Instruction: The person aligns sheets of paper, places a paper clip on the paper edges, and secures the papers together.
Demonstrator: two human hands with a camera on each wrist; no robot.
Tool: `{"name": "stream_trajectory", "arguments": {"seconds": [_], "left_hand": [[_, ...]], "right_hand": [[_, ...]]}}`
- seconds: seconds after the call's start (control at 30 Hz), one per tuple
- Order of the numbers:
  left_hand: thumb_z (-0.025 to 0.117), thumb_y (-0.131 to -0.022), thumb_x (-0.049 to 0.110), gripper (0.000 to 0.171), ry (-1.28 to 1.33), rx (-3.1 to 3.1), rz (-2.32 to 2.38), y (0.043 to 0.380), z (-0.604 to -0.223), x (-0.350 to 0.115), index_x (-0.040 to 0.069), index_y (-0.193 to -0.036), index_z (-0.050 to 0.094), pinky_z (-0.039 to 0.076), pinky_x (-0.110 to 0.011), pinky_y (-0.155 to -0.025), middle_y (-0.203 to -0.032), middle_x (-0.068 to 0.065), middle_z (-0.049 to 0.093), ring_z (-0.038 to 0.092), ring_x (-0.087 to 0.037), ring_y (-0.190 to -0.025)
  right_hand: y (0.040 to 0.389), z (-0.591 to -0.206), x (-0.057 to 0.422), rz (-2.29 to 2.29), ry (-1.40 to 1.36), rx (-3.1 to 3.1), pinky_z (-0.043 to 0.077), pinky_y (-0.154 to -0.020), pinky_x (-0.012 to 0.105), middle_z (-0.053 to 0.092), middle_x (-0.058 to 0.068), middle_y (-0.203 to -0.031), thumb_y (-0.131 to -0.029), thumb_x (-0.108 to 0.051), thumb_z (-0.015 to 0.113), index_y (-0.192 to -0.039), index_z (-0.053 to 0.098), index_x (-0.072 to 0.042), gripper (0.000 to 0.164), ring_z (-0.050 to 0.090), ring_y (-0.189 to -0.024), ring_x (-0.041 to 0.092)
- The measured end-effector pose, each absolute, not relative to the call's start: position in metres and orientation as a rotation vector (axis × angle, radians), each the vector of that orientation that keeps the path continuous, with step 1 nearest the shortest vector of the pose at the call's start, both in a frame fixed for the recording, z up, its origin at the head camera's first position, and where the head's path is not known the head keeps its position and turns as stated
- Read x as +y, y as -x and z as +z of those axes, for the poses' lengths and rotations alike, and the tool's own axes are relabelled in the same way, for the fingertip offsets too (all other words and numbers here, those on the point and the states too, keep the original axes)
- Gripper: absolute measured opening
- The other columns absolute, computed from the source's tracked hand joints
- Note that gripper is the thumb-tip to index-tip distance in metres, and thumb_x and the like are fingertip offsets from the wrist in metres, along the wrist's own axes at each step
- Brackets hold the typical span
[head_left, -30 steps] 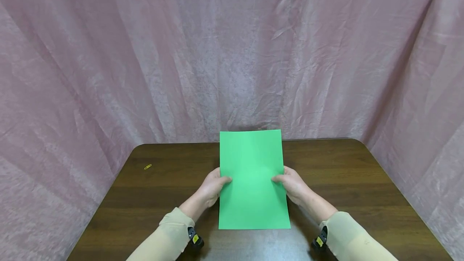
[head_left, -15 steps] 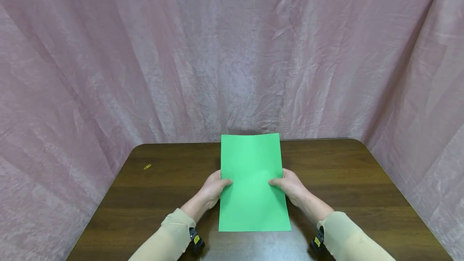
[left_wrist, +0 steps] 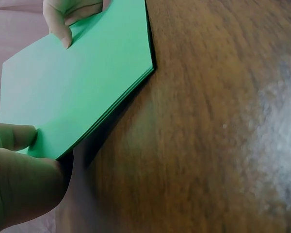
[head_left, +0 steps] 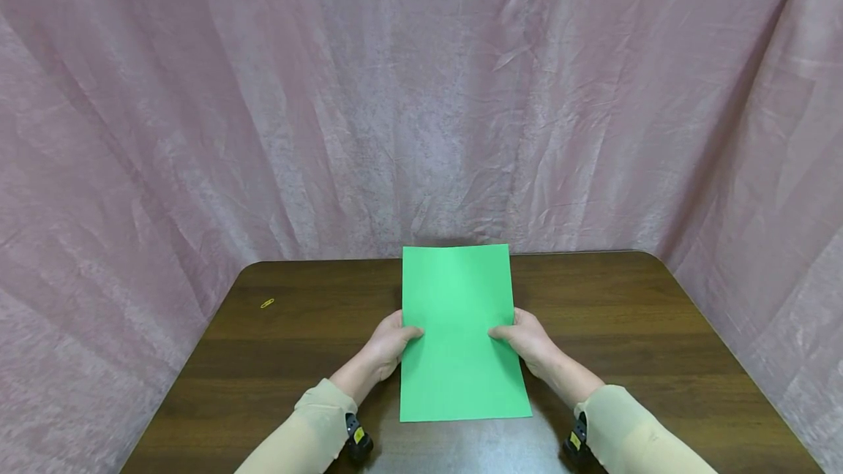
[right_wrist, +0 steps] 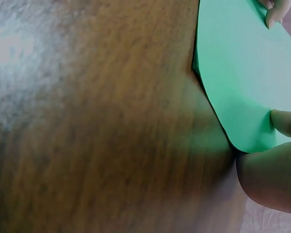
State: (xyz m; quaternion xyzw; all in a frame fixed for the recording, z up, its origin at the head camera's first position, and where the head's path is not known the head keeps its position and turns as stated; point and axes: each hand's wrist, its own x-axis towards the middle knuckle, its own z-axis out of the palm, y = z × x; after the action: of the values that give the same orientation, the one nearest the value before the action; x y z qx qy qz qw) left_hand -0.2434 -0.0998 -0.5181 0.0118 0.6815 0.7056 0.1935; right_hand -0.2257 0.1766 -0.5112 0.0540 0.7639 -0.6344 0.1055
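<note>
Green paper sheets (head_left: 456, 379) are held upright-long between both hands at the middle of the table; layered edges in the left wrist view show more than one sheet (left_wrist: 87, 82). The left hand (head_left: 387, 346) pinches the left long edge, thumb on top and fingers hidden beneath. On the opposite edge, the right hand (head_left: 533, 346) pinches in the same way. In the right wrist view the paper (right_wrist: 237, 87) bends a little near the right thumb (right_wrist: 285, 124). A yellow paper clip (head_left: 267, 303) lies apart, to the far left.
The dark brown wooden table (head_left: 626, 298) has rounded far corners and reflects light near its front. Pink curtains (head_left: 421, 93) hang behind it and along its sides. A black wrist device (head_left: 358, 439) is strapped at the left cuff, another device (head_left: 576, 439) at the right.
Both hands have brought the green paper slightly down and nearer the person, mostly in the first half second. Their grip looks the same, and the paper clip stays in place.
</note>
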Motion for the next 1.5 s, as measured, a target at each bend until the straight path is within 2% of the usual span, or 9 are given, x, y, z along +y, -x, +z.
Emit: {"name": "stream_trajectory", "arguments": {"seconds": [0.27, 0.5, 0.87, 1.13, 1.5], "left_hand": [[0.052, -0.102, 0.004, 0.058, 0.019, 1.922, 1.987, 0.2429, -0.5210, -0.0975, -0.009, -0.154, 0.029, 0.054, -0.043, -0.093, -0.144, -0.024, 0.049, 0.060, -0.030, -0.116], [0.052, -0.101, 0.003, 0.058, 0.023, 1.921, 2.000, 0.2406, -0.5204, -0.0955, -0.011, -0.152, 0.030, 0.054, -0.042, -0.092, -0.144, -0.026, 0.048, 0.059, -0.030, -0.115], [0.052, -0.101, 0.004, 0.058, 0.014, 1.916, 2.015, 0.2409, -0.5242, -0.0963, -0.009, -0.153, 0.031, 0.054, -0.041, -0.091, -0.145, -0.025, 0.047, 0.059, -0.030, -0.116], [0.053, -0.101, 0.004, 0.057, 0.000, 1.925, 2.015, 0.2403, -0.5231, -0.0968, -0.009, -0.153, 0.031, 0.054, -0.041, -0.092, -0.147, -0.025, 0.046, 0.058, -0.031, -0.119], [0.054, -0.100, 0.003, 0.058, 0.020, 1.942, 2.019, 0.2412, -0.5242, -0.0960, -0.009, -0.152, 0.032, 0.051, -0.044, -0.097, -0.148, -0.025, 0.045, 0.054, -0.032, -0.122]], "right_hand": [[0.2253, -0.5156, 0.1759, -1.950, -0.174, 2.158, 0.057, -0.085, 0.044, 0.056, 0.026, -0.138, -0.096, -0.003, 0.064, -0.145, 0.045, 0.009, 0.053, 0.066, -0.106, 0.030], [0.2252, -0.5183, 0.1766, -2.006, -0.175, 2.114, 0.055, -0.089, 0.045, 0.049, 0.028, -0.146, -0.099, -0.003, 0.061, -0.149, 0.039, 0.008, 0.057, 0.062, -0.115, 0.033], [0.2216, -0.5180, 0.1756, -2.086, -0.215, 2.040, 0.057, -0.086, 0.045, 0.055, 0.029, -0.137, -0.097, -0.003, 0.064, -0.146, 0.042, 0.011, 0.055, 0.066, -0.108, 0.032], [0.2231, -0.5177, 0.1765, -2.059, -0.230, 2.076, 0.058, -0.081, 0.042, 0.061, 0.025, -0.130, -0.097, -0.006, 0.066, -0.143, 0.048, 0.009, 0.052, 0.068, -0.100, 0.029], [0.2245, -0.5200, 0.1768, -1.990, -0.202, 2.128, 0.057, -0.086, 0.043, 0.055, 0.027, -0.140, -0.100, -0.008, 0.063, -0.148, 0.041, 0.010, 0.056, 0.065, -0.110, 0.030]]}}
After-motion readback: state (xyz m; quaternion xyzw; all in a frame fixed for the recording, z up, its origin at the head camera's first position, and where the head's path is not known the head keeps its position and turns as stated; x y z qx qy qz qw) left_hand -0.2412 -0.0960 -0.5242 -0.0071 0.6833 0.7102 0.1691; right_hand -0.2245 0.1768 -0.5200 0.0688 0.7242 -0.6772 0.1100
